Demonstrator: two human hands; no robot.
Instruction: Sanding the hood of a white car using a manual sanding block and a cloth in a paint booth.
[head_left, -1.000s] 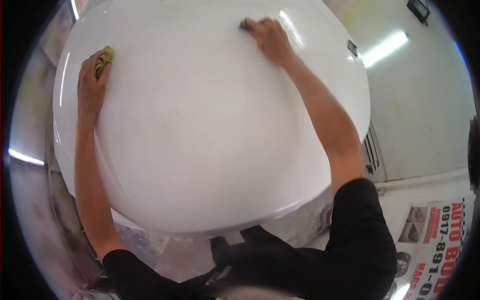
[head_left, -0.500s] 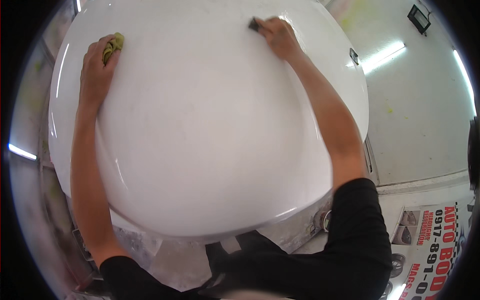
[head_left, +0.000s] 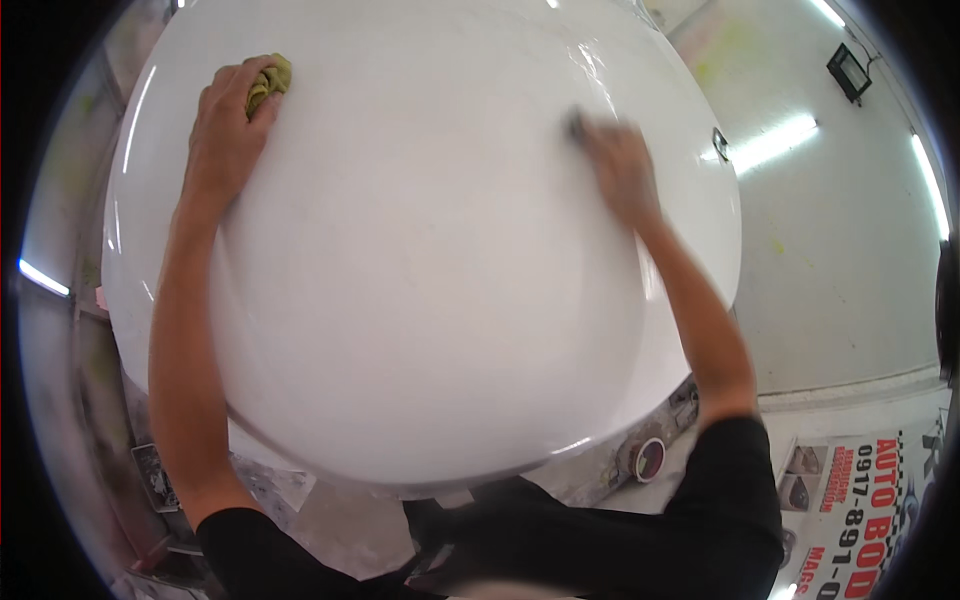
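A broad, white car hood (head_left: 420, 270) with a glossy sheen stretches out in front of me. My left hand (head_left: 225, 135) rests on its far left part, with its fingers closed round a crumpled yellow-green cloth (head_left: 268, 88). Toward the far right, my right hand (head_left: 622, 165) presses down on the white surface and is smeared by motion. Its fingers hold a small dark block (head_left: 577, 126), too blurred to make out in detail.
A round container (head_left: 648, 458) stands below the hood's near right edge. On the right wall hang a black floodlight (head_left: 850, 74) and a printed banner (head_left: 855, 510). A small dark fitting (head_left: 720, 145) shows at the hood's right side.
My right hand has swept nearer and to the right across the hood with the dark block. My left hand, still on the cloth, appears slightly farther right as the whole view shifts.
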